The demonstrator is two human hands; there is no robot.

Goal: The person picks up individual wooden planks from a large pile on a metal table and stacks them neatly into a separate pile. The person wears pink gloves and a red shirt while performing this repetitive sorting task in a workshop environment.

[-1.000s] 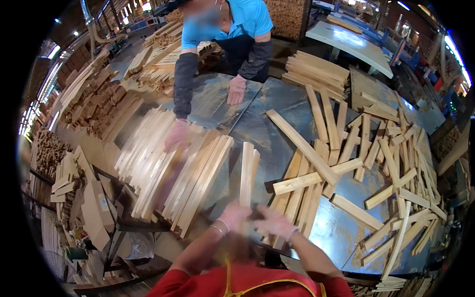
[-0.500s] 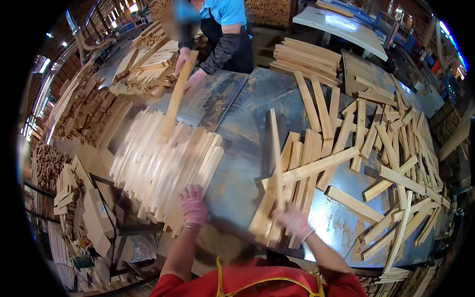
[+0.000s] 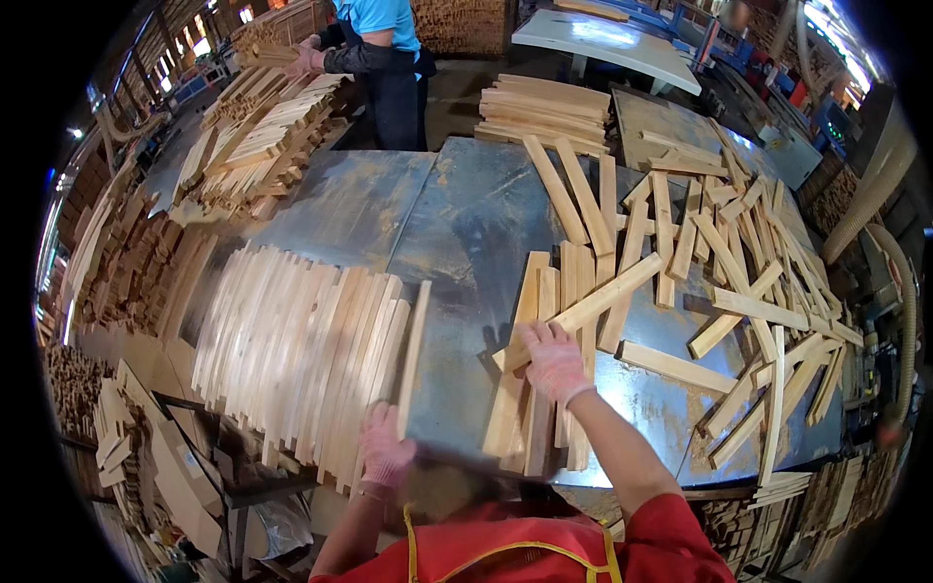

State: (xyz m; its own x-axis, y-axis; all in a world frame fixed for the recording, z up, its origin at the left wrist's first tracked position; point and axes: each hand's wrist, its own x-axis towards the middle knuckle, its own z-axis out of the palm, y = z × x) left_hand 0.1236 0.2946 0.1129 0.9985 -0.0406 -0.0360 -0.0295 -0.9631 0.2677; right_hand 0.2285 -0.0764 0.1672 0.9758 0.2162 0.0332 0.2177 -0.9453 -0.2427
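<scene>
My left hand (image 3: 387,449), in a pink glove, is closed on the near end of a narrow wooden strip (image 3: 418,335). That strip lies along the right side of a tight row of pale wooden strips (image 3: 292,355), with a thin gap at its far end. My right hand (image 3: 556,364), also gloved, bends its fingers over a wooden strip (image 3: 617,291) lying slantwise across several others. Beneath it, lengthwise strips (image 3: 537,428) reach toward the table's near edge. The palm side of each hand is hidden.
Loose strips (image 3: 729,253) lie crisscrossed over the right of the metal table (image 3: 457,223). A neat stack (image 3: 544,109) stands at the back. Another person (image 3: 379,73) in blue works by a wood pile (image 3: 262,136) at far left. A white table (image 3: 607,41) stands beyond.
The strip from my right hand is now at my left hand beside the row. My right hand has moved up onto the slanting strip. The other person has moved left, away from the row.
</scene>
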